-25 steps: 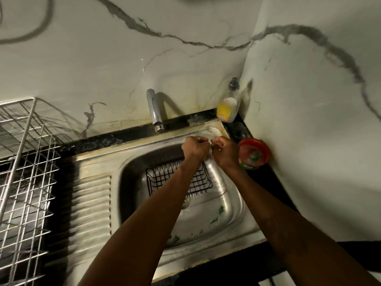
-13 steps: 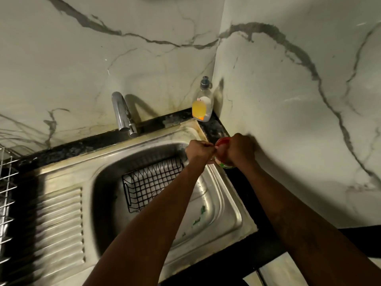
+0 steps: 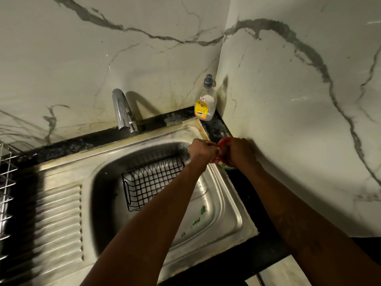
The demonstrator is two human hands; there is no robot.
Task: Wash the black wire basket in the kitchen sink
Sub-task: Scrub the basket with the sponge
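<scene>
**Both hands at the red tub, basket lying in the sink**

Green flecks point(image 3: 203, 209) dot the floor of the steel sink point(image 3: 235, 205). The black wire basket point(image 3: 152, 180) lies inside the basin, toward its back left, untouched and partly hidden by the left forearm. Past it, at the sink's far right corner, the left hand point(image 3: 203, 150) is curled tight; what it holds cannot be told. Touching it, the right hand point(image 3: 240, 150) wraps its fingers over a red tub point(image 3: 226, 165) on the black counter. Behind stand the chrome faucet point(image 3: 123, 112) and a dish-gel bottle point(image 3: 205, 103).
</scene>
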